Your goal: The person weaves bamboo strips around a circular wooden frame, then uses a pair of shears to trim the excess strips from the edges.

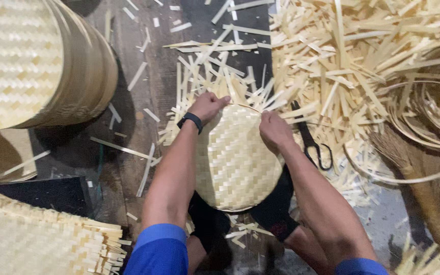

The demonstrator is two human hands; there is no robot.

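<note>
A round woven bamboo mat (232, 163) lies on the floor between my knees, with loose strip ends fanning out past its far edge. My left hand (207, 105), with a black band on the wrist, presses on the mat's far left rim. My right hand (274, 130) grips the far right rim, fingers curled over the edge. Black scissors (311, 140) lie on the floor just right of my right hand.
A stack of round woven bamboo trays (42, 61) stands at the upper left. Flat woven sheets (36, 239) lie at the lower left. A big pile of cut bamboo strips (352, 56) and coiled bamboo hoops (423, 122) fill the right. Scraps litter the dark floor (128, 102).
</note>
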